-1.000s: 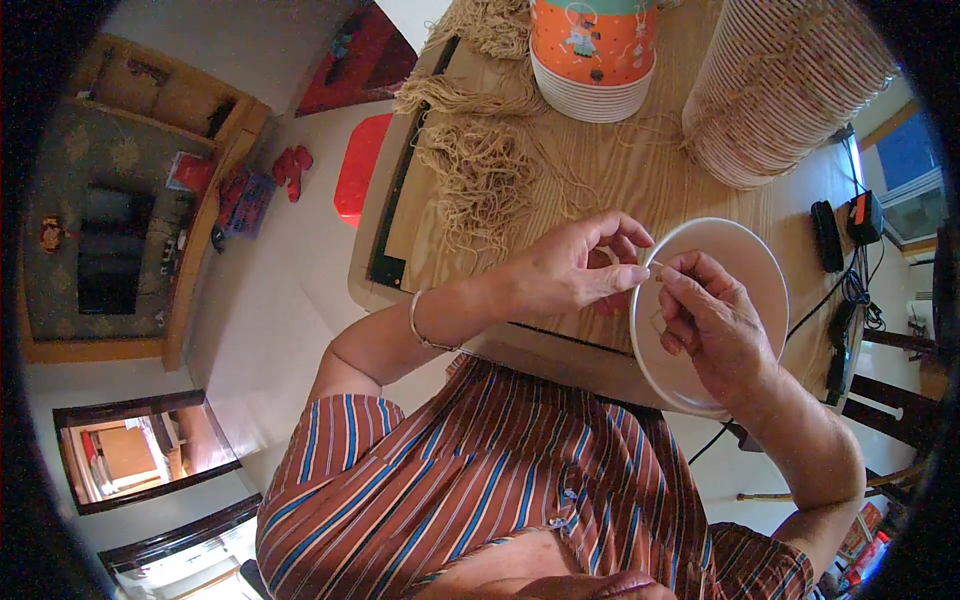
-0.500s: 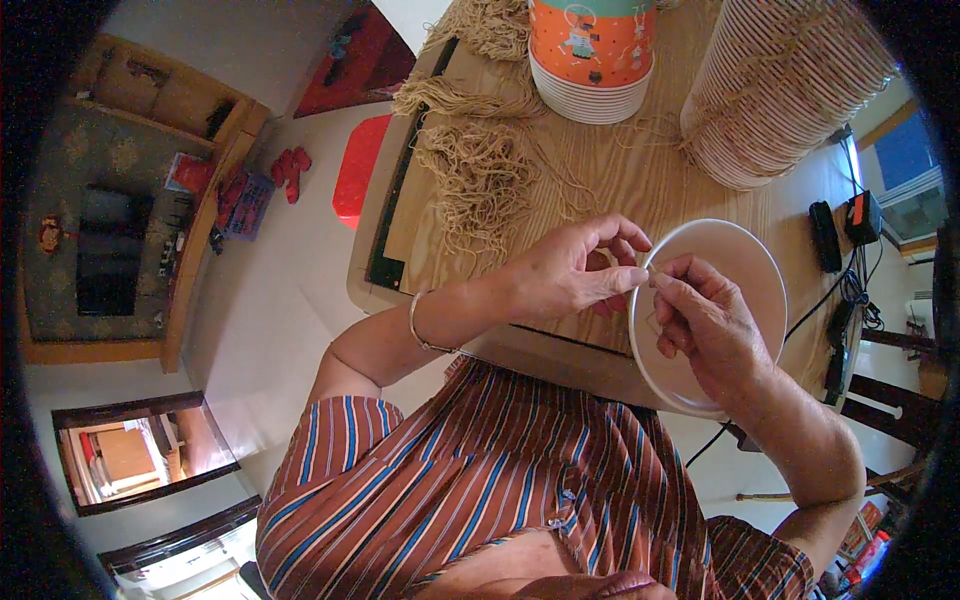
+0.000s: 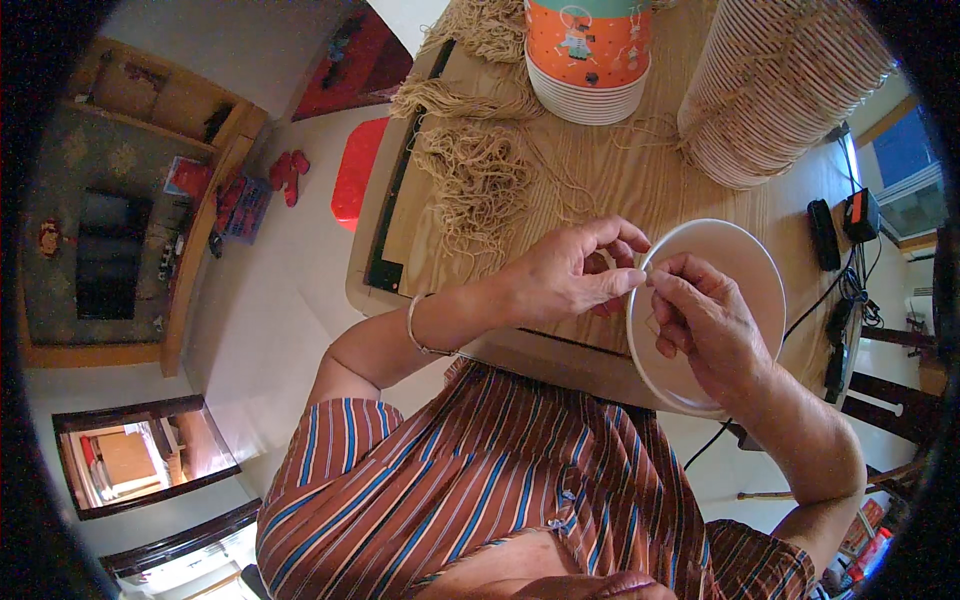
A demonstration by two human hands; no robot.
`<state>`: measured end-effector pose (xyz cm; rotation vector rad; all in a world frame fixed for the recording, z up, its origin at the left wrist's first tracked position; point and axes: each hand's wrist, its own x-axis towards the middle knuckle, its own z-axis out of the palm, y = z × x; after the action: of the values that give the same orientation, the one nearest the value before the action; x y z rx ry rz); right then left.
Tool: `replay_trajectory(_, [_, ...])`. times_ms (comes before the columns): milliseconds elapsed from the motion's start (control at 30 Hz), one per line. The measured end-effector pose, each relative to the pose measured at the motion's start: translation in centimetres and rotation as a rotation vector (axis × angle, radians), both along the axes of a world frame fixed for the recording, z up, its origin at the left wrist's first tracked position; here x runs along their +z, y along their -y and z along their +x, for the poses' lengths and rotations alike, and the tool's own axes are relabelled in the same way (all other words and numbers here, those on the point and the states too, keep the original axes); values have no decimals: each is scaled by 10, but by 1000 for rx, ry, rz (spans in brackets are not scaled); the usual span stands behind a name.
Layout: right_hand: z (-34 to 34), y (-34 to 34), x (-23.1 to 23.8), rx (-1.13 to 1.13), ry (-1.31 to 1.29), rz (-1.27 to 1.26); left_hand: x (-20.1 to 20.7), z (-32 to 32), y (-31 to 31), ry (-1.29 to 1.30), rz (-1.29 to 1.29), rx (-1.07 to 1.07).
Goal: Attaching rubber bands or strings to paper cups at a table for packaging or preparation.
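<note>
A white paper bucket (image 3: 755, 280) is tilted at the table's near edge with its round mouth facing me. My left hand (image 3: 580, 272) is at the bucket's left rim, thumb and forefinger curved toward it and the other fingers curled on the outer side. My right hand (image 3: 700, 315) reaches over the mouth, thumb and forefinger pinched on a thin strand of string (image 3: 654, 318) just inside the left rim. The two hands' fingertips almost meet there. Part of the strand hangs against the inner wall; its path outside is hidden.
Loose tan string (image 3: 475, 185) is heaped on the wooden table (image 3: 640, 165). Beyond stand an orange and green printed bucket stack (image 3: 588, 60) and a tall white stack (image 3: 775, 95) with string draped over it. Black cables and adapters (image 3: 860, 215) lie at right; a red stool (image 3: 358, 175) stands left.
Almost nothing differs. Both hands keep their hold at the bucket's left rim, and the view has shifted very slightly.
</note>
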<state>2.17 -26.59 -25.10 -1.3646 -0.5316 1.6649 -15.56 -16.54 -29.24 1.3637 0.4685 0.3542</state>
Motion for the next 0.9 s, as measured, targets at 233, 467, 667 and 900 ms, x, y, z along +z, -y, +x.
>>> replay_trajectory(233, [2,0,0,31,-13,-6,5,0,0,-44,86,9])
replay_trajectory(467, [2,-2,0,21,6,-14,11,-1,0,-95,55,-26])
replay_trajectory(667, [0,-3,0,-3,4,-6,11,-2,1,-74,39,-13])
replay_trajectory(900, [2,-2,1,3,12,13,5,-4,5,-8,213,77])
